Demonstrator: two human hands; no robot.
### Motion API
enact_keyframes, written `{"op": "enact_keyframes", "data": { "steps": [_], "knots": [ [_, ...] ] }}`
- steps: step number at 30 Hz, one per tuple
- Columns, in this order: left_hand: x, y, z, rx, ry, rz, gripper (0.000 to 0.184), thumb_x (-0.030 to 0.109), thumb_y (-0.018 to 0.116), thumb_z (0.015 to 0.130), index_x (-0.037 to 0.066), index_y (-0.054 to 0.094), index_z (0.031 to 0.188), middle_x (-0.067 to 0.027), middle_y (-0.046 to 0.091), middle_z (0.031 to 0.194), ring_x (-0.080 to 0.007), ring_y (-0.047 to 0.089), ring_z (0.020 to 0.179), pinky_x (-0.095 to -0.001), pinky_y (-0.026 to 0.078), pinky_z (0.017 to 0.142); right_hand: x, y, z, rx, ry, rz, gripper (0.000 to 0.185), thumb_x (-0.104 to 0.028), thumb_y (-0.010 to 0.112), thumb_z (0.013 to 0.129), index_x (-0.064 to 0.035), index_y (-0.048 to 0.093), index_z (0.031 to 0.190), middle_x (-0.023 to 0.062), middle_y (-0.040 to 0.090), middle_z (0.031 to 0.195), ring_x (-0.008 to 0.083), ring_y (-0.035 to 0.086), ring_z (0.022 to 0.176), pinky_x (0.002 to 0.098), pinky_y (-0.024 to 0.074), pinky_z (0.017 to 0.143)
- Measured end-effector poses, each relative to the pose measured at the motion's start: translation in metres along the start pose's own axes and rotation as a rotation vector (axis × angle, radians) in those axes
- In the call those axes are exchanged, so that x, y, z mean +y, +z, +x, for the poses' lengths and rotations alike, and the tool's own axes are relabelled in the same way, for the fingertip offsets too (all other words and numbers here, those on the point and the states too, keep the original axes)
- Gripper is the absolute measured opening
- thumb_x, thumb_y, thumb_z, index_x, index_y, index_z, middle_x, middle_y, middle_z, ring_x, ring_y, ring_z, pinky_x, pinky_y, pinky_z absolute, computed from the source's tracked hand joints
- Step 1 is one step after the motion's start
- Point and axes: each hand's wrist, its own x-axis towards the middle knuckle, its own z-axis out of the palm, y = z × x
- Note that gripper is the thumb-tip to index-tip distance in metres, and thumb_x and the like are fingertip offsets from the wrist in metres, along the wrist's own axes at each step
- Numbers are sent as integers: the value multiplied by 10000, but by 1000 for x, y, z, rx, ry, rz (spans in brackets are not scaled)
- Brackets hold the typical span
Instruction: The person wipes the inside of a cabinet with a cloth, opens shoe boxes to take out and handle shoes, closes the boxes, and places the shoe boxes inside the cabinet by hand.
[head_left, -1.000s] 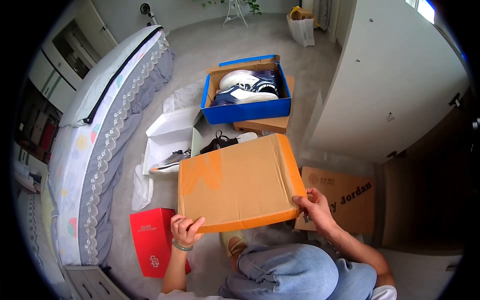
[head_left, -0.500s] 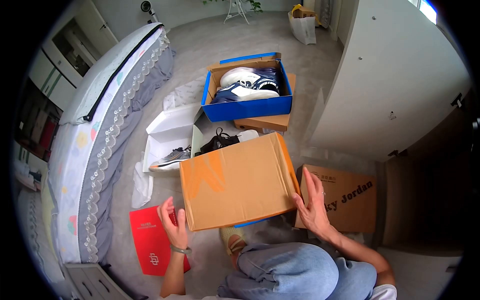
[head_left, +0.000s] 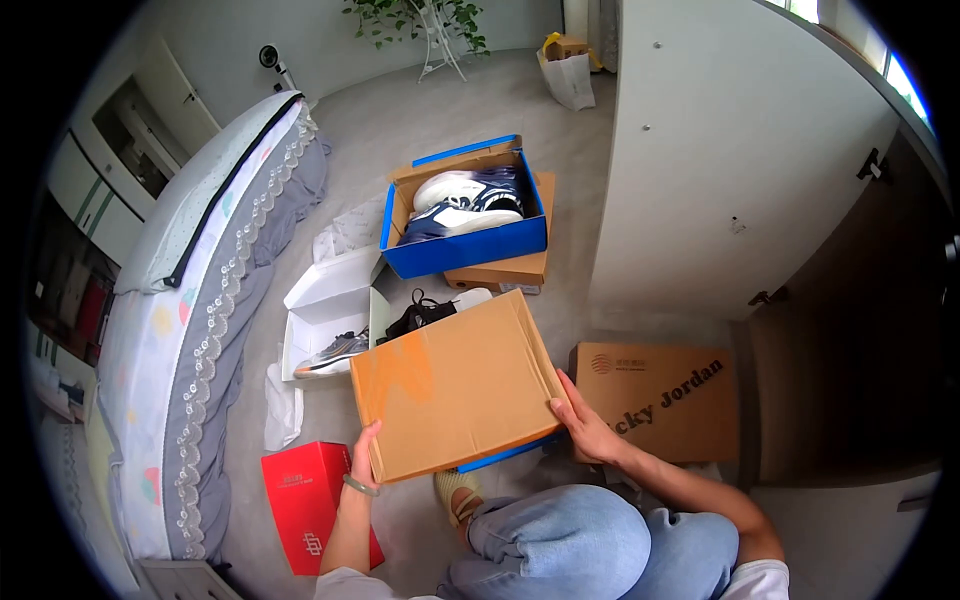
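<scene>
A brown cardboard shoebox (head_left: 462, 385) with an orange mark on its lid is held between both hands in front of my knees. My left hand (head_left: 365, 456) grips its left front corner, thumb up along the side and the other fingers hidden. On the right end, my right hand (head_left: 584, 422) is closed around the edge, thumb near the lid. Behind the box are a black shoe (head_left: 420, 313) and an open white box (head_left: 312, 308) with a grey sneaker (head_left: 338, 352). Left of my left hand lies a red box (head_left: 303, 510).
An open blue shoebox (head_left: 465, 250) with white-and-navy sneakers (head_left: 470, 205) rests on another brown box (head_left: 497, 274). A printed brown box (head_left: 655, 400) lies at right, before the open cabinet (head_left: 830, 400) and its white door (head_left: 700, 180). A bed (head_left: 165, 330) lines the left.
Both hands have closed on the brown shoebox's ends, where before their fingers were spread beside it. The camera view has shifted, raising the far wall and plant into sight.
</scene>
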Motion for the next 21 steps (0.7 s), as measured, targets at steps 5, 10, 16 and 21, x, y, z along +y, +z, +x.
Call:
{"op": "enact_keyframes", "data": {
  "steps": [5,10,16,21],
  "knots": [
    [5,34,-34,13,74,9,475,332,563,927,5,562,1271,-134,656,1167,-248,648,1061,-368,537,899,-7,-13,-2,-16,109,227,704,-413,436,1046,-25,157,1562,189,307,1563,248,254,1465,339,206,1187],
    [12,50,-58,-17,192,48,561,303,588,895,-13,488,1348,-160,624,1230,-280,639,1092,-391,526,941,-12,-18,-10,-43,70,373,718,-430,459,1032,-63,161,1572,154,300,1568,232,248,1463,344,203,1185],
    [25,78,-56,-129,341,172,596,252,611,860,-20,455,1367,-179,613,1235,-292,653,1066,-413,553,917,-53,-50,-25,-124,159,557,858,-473,542,970,-124,62,1590,110,227,1599,234,249,1461,385,219,1184],
    [41,106,-51,-241,220,73,598,251,608,855,-36,457,1357,-192,617,1229,-293,656,1070,-416,557,914,-71,-74,-41,-11,-48,432,953,-405,623,924,-139,-3,1592,134,165,1611,248,202,1477,398,197,1193]
  ]
}}
